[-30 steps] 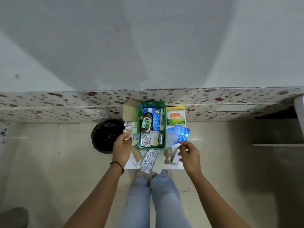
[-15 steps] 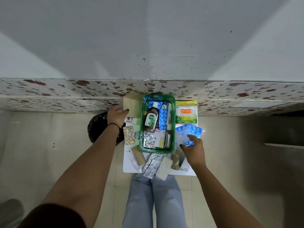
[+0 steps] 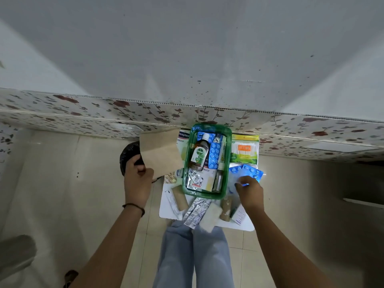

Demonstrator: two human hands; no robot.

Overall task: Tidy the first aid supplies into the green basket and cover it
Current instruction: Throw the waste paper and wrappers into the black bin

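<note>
Against a floral-tiled wall, the green basket [image 3: 207, 161] sits packed on my small white table [image 3: 245, 225] as my left hand [image 3: 138, 181] grips a brown card [image 3: 160, 152] and my right hand [image 3: 249, 192] pinches blue blister packs [image 3: 247, 171].

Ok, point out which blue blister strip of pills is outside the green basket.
The blue blister strip under the right hand, right of the green basket; the other lies inside.

"Dettol" on brown bottle [image 3: 200, 155]
</note>
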